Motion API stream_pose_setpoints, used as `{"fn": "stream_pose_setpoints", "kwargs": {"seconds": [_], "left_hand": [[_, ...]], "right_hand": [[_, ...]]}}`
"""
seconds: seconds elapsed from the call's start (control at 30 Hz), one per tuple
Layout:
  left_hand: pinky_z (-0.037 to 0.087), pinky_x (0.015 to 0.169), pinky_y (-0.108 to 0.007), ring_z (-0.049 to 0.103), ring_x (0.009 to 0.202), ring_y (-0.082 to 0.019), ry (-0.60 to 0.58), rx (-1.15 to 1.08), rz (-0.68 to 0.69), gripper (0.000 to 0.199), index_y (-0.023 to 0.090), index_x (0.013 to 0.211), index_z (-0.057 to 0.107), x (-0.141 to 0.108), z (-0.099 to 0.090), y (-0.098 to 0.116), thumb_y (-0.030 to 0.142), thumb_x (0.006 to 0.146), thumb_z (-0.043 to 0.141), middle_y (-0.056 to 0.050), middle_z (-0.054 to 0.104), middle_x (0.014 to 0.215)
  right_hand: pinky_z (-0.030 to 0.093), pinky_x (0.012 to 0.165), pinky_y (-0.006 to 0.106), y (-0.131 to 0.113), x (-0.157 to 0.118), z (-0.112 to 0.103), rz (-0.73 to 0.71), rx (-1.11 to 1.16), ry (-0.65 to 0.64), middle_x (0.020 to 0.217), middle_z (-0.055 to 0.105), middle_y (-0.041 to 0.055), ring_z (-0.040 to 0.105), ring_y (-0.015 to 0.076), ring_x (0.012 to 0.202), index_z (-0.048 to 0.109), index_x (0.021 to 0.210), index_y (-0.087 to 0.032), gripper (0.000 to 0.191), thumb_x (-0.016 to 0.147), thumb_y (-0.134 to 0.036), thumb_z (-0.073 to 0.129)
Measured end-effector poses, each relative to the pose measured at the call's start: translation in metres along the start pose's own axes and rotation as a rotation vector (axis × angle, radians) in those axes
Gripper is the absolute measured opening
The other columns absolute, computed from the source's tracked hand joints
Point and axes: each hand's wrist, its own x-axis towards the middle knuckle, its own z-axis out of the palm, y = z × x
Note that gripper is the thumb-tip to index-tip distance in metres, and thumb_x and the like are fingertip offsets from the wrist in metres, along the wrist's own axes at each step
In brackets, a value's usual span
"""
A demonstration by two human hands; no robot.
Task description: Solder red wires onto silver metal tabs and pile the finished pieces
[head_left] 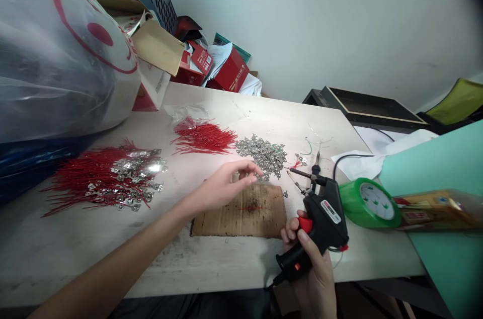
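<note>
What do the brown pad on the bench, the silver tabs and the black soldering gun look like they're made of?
The brown pad looks like matte cardboard, with a papery surface and dark specks. The silver tabs seem to be stamped metal, perhaps plated, going by their bright glint. The black soldering gun looks like moulded plastic, smooth with a slight sheen.
</note>
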Motion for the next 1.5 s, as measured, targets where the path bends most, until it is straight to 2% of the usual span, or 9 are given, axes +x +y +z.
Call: {"fn": "stream_pose_setpoints", "kwargs": {"seconds": [0.23,0.33,0.5,0.7,0.97,1.1,1.2,1.3,1.5], "left_hand": [[0.045,0.066,-0.026,0.059,0.072,-0.012,0.064,-0.357,-0.158,0.016,0.019,0.089,0.077,-0.007,0.021,0.006,0.033,0.083,0.082,-0.001,0.072,0.081],[0.044,0.064,-0.025,0.059,0.069,-0.011,0.025,-0.419,-0.188,0.014,0.017,0.084,0.078,-0.012,0.035,0.013,0.03,0.08,0.084,-0.002,0.073,0.077],[0.044,0.066,-0.023,0.059,0.073,-0.011,-0.059,-0.424,-0.192,0.01,0.018,0.082,0.076,-0.024,0.06,0.023,0.026,0.082,0.081,0.0,0.073,0.08],[0.046,0.068,-0.024,0.061,0.077,-0.013,0.005,-0.344,-0.112,0.008,0.019,0.083,0.078,-0.028,0.064,0.024,0.026,0.082,0.082,0.0,0.074,0.083],[0.045,0.062,-0.025,0.062,0.072,-0.013,-0.024,-0.268,-0.099,0.007,0.021,0.092,0.08,-0.028,0.061,0.024,0.024,0.087,0.076,0.0,0.075,0.082],[0.049,0.081,-0.031,0.066,0.087,-0.015,-0.074,-0.042,0.152,0.013,0.023,0.103,0.078,-0.027,0.056,0.021,0.024,0.092,0.071,0.0,0.078,0.094],[0.045,0.093,-0.036,0.066,0.097,-0.018,-0.088,0.124,0.292,0.017,0.027,0.11,0.077,-0.026,0.055,0.017,0.025,0.097,0.066,0.0,0.078,0.099],[0.045,0.089,-0.035,0.066,0.093,-0.018,-0.085,0.158,0.278,0.016,0.027,0.11,0.077,-0.024,0.055,0.014,0.028,0.099,0.065,0.0,0.078,0.096],[0.035,0.086,-0.038,0.062,0.09,-0.017,0.007,0.344,0.193,0.01,0.027,0.101,0.077,-0.014,0.056,0.007,0.033,0.096,0.071,0.003,0.076,0.094]], "right_hand": [[0.046,0.059,0.025,0.008,0.006,-0.003,-0.078,0.011,0.025,0.088,0.062,0.0015,0.055,0.0117,0.07,0.066,0.122,-0.024,0.042,0.083,-0.028,0.08],[0.05,0.064,0.026,0.01,0.003,0.003,-0.137,-0.019,0.09,0.086,0.066,0.0016,0.058,0.0115,0.069,0.067,0.118,-0.021,0.041,0.082,-0.031,0.082],[0.056,0.081,0.033,0.011,-0.006,0.012,-0.18,-0.137,0.202,0.093,0.073,0.0016,0.069,0.0168,0.08,0.068,0.115,-0.021,0.053,0.069,-0.031,0.092],[0.058,0.082,0.033,0.013,-0.006,0.009,-0.175,-0.219,0.242,0.092,0.076,0.0036,0.072,0.0189,0.082,0.072,0.11,-0.019,0.054,0.063,-0.032,0.095],[0.059,0.083,0.032,0.017,-0.003,0.004,-0.192,-0.209,0.242,0.09,0.075,0.002,0.071,0.0173,0.081,0.071,0.115,-0.019,0.057,0.064,-0.032,0.095],[0.059,0.084,0.036,0.016,-0.002,0.004,-0.189,-0.22,0.26,0.092,0.075,0.0038,0.071,0.0198,0.084,0.073,0.107,-0.017,0.051,0.064,-0.035,0.094],[0.059,0.086,0.039,0.016,-0.001,0.004,-0.196,-0.267,0.265,0.097,0.076,0.0068,0.072,0.0223,0.088,0.074,0.109,-0.016,0.053,0.064,-0.034,0.094],[0.059,0.086,0.041,0.018,0.0,0.003,-0.218,-0.315,0.279,0.098,0.076,0.0086,0.071,0.0236,0.088,0.075,0.107,-0.014,0.05,0.065,-0.033,0.094],[0.051,0.072,0.03,0.022,-0.002,0.008,-0.293,-0.148,0.24,0.085,0.07,0.0023,0.062,0.014,0.072,0.072,0.108,-0.018,0.031,0.082,-0.029,0.084]]}}
